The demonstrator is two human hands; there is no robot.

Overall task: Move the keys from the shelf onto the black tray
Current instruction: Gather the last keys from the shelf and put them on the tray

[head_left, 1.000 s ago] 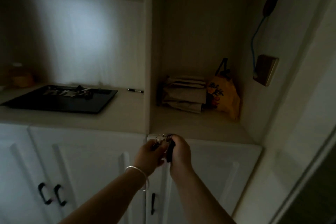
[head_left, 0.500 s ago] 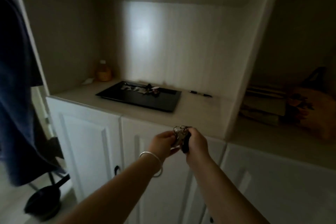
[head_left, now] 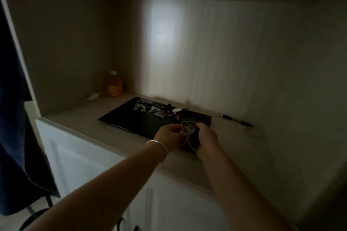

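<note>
While hovering over the black tray (head_left: 131,120), both hands (left hand (head_left: 169,137), right hand (head_left: 206,139)) apparently clasp the keys (head_left: 187,129).

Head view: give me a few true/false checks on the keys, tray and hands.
1. Both hands hold the key bunch. True: left hand and right hand share the grip.
2. The black tray is empty. False: other keys already lie on it.
3. A pen lies on the tray. False: it lies on the counter, right of the tray.
4. The left wrist wears a bracelet. True.
5. The bunch lies released on the tray. False: it is held above the near edge.
</note>
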